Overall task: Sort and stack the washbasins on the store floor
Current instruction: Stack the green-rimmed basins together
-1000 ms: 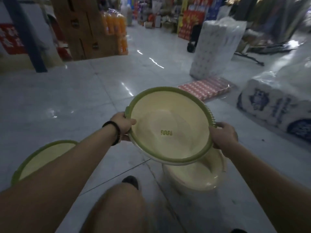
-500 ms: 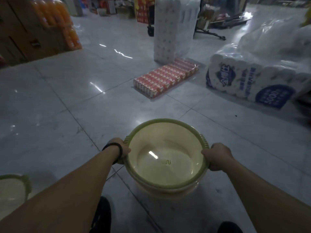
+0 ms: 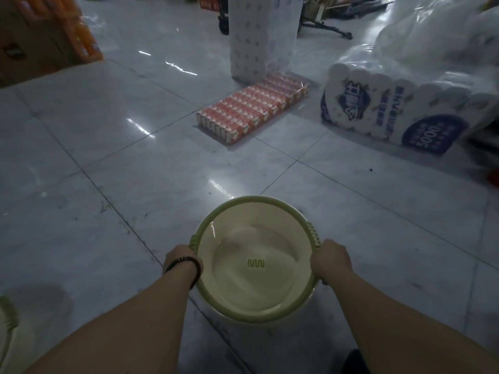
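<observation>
We see a cream washbasin point(image 3: 253, 268) with an olive-green rim and green squiggle, red-and-white cartons point(image 3: 253, 106), and a grey marbled floor point(image 3: 135, 184).

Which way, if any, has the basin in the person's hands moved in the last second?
Yes. The washbasin went down toward the floor: held high and tilted before, it now sits level and low.

Centre, low: washbasin point(image 3: 256, 263) over the floor point(image 3: 108, 184). Left hand point(image 3: 181, 259) grips its rim at 9 o'clock, right hand point(image 3: 330, 259) at 3. From the washbasin:
- carton tray point(image 3: 251, 110) at 12, well apart
- tall wrapped stack point(image 3: 263, 36) just behind the tray
- roll pack point(image 3: 391, 109) at 1–2
- cardboard boxes point(image 3: 32, 41) at 10–11
- second basin point(image 3: 6, 319) at 8, at frame edge
</observation>
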